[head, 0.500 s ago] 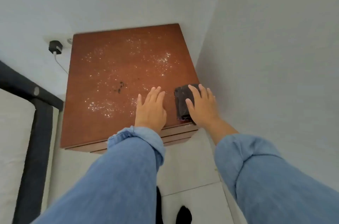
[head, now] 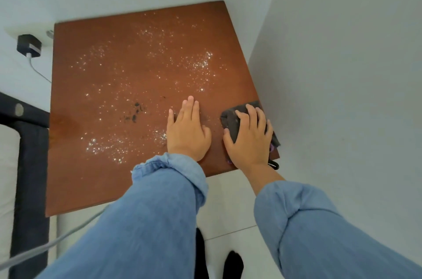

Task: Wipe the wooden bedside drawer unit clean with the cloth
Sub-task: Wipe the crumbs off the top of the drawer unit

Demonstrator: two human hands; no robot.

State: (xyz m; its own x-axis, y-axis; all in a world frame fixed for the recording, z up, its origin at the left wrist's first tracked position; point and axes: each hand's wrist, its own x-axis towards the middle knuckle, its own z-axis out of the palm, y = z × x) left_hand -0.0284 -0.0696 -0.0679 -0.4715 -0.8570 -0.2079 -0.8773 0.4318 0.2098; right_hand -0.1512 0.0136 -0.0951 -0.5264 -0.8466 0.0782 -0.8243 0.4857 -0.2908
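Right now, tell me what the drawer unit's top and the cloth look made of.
Drawer unit top: looks like wood or wood veneer, reddish-brown, smooth with a dull sheen; no grain shows, so it could be laminate. Cloth under the right hand: dark grey soft fabric, matte and folded, possibly microfibre.

No text, label, brand, number or sign can be read anywhere in the head view.
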